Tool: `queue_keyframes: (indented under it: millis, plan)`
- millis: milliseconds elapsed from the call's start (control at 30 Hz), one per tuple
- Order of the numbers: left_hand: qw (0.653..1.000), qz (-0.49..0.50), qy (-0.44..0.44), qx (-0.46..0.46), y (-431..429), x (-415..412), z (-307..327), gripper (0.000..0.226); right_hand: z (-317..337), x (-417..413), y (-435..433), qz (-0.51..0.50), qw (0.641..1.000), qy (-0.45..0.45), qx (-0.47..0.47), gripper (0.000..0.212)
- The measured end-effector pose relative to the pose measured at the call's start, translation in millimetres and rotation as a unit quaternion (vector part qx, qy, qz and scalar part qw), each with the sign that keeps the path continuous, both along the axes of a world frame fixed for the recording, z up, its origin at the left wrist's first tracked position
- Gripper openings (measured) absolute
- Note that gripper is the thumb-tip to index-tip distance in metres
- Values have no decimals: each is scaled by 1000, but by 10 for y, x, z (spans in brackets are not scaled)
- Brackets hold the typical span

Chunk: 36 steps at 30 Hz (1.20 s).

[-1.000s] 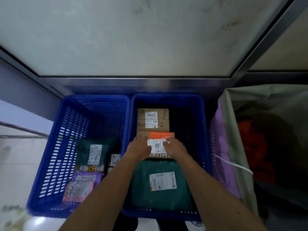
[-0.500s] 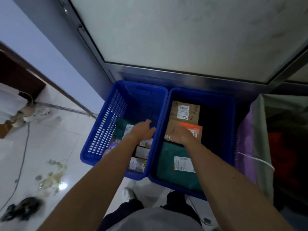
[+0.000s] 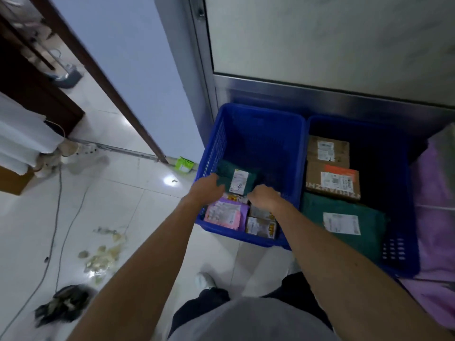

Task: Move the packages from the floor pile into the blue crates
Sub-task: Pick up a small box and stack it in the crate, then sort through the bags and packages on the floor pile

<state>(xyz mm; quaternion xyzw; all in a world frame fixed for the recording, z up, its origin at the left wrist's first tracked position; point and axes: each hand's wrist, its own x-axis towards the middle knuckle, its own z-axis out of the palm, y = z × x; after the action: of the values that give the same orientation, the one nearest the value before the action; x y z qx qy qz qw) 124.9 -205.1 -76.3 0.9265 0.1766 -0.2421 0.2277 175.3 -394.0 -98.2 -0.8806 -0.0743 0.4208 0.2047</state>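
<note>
Both hands down inside the left crate point(image 3: 258, 143). Left hand point(image 3: 206, 190) curled over the left edge of the green bag point(image 3: 237, 178), apparently gripping it. Right hand point(image 3: 264, 198) knuckles-up at the bag's near right corner, fingers bent down and tips hidden, so no telling whether pinching the bag or only resting there. Just below the left wrist, a pink pouch point(image 3: 224, 214); just below the right wrist, small boxes point(image 3: 261, 225), both close against the bag's near edge. Probably shifting the bag to make room, judging by the crowding under the wrists. Chief risk: slick, floppy film slipping out of a grip sure on one side only, then sagging crooked over the pouch. Next: dragging pouch or boxes along underneath and jumbling them against the near wall. Also snagging the film, or scraping knuckles, on the slotted wall just left of the left hand. Better to lift clear before sliding, then set down further out, beyond the fingertips. Well to the right of the right hand, the right crate point(image 3: 398, 249), holding cartons point(image 3: 332, 180) and a second bag point(image 3: 344, 217). No floor pile in view. Far left of the left forearm, scattered scraps point(image 3: 103, 254) on the tiles, a possible slip when turning away for more.
</note>
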Motion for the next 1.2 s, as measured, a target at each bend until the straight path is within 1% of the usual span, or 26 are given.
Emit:
queue_keyframes:
  millis: [100,233,433,533,633,833,933,1067,1200]
  plan:
    - [1000,-2,11,9,551,-130,49,41,69,-217,381,2,1000,-8,-15,43]
    - [1000,18,13,11,1020,-127,126,47,175,-283,764,-5,1000,-23,-20,42]
    - [998,44,34,4,1409,1,81,48,104,-100,1264,-11,999,-42,14,37]
    - [997,66,31,10,1578,47,98,47,19,39,1562,0,999,-28,28,30]
    - [995,92,25,17,1763,102,82,45,-45,169,1846,13,999,-17,39,29]
    - [992,123,21,11,2298,138,81,42,-153,311,2409,40,999,15,18,47]
    - [992,123,36,1,2646,208,-29,42,-257,394,2728,33,999,22,15,47]
    - [991,101,86,-28,3200,396,-322,42,-507,526,3248,23,999,31,-12,50]
    - [987,63,130,-75,3811,673,-677,46,-847,711,3894,22,997,41,-64,59]
